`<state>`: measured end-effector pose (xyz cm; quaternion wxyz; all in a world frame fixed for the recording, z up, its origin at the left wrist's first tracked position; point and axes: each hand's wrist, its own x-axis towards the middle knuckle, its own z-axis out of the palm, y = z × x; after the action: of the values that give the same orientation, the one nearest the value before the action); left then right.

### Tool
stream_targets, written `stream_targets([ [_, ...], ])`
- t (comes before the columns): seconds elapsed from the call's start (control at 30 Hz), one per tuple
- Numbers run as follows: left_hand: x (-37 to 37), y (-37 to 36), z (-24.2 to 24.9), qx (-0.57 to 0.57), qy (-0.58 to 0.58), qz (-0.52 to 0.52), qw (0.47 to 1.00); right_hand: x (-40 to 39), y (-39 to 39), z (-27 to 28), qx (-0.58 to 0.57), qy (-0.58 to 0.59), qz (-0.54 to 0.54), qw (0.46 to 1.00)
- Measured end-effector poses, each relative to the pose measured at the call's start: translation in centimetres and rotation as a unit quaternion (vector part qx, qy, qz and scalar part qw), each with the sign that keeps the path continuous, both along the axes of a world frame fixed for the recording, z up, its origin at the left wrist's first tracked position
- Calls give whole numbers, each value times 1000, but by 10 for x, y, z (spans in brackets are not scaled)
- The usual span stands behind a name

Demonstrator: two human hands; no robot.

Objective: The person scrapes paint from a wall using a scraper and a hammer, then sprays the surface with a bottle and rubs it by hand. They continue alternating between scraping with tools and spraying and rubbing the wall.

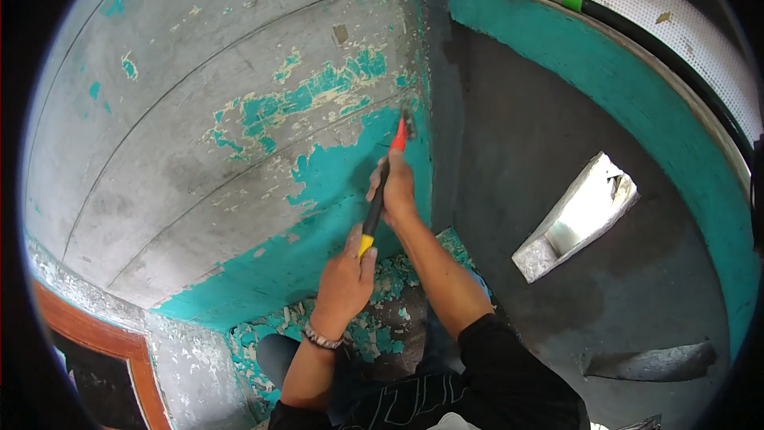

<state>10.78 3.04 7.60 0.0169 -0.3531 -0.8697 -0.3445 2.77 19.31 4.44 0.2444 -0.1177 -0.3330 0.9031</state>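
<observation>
My left hand (344, 287), with a banded watch or bracelet at the wrist, grips the yellow and black lower end of a long-handled scraper (375, 211). Higher up, my right hand (398, 189) is wrapped round the same handle, just below its red neck. The scraper's head touches or nearly touches the wall (350, 167) close to the inner corner; its edge is too small to make out. Teal paint covers the lower part of this wall, with ragged edges and bare grey above. Loose patches of teal remain higher up.
Teal paint flakes (386, 342) lie on the floor around my legs. To the right, a dark surface (541, 127) carries a silvery wrapped object (574, 219) and a curved teal band (621, 64). A black cable (660, 48) runs at the upper right. A brown frame (99, 338) stands lower left.
</observation>
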Motion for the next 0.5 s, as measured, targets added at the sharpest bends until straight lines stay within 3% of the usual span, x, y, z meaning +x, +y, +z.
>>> stream_targets([
  [0.07,8,-8,10,-46,-87,35,994,1,-9,-7,10,-6,21,1000],
  [0.3,2,5,3,-45,-72,25,996,4,5,-1,23,-7,2,1000],
  [0.5,9,4,-12,98,-103,-43,989,10,12,1,27,-17,4,999],
])
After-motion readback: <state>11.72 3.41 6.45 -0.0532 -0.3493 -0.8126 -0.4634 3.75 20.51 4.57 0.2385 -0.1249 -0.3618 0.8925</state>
